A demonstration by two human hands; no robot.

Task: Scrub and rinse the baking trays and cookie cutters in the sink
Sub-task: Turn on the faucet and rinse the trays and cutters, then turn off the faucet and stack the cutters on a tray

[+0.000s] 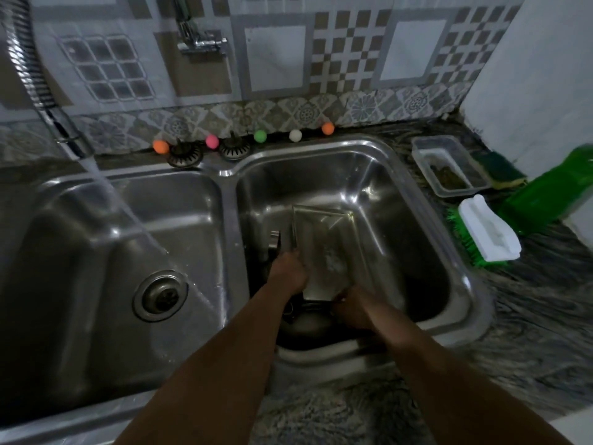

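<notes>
Double steel sink (378,149) seen from above; a metal baking tray (324,248) stands tilted in the right basin w/ soapy patches on it. Left hand (287,273) grips the tray's left edge; right hand (351,308) is curled at its near corner, down low in the dark, can't tell what it grasps. On the tabletop (529,316) at right: white-and-green scrub brush (487,234), green bottle (545,191).

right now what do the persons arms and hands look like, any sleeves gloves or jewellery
Both forearms are bare as far up as the view shows, with no sleeves in sight. The left hand and the right hand have no gloves. No watch, bracelet or ring can be made out, though the picture is dim and the fingers are partly hidden.
</notes>
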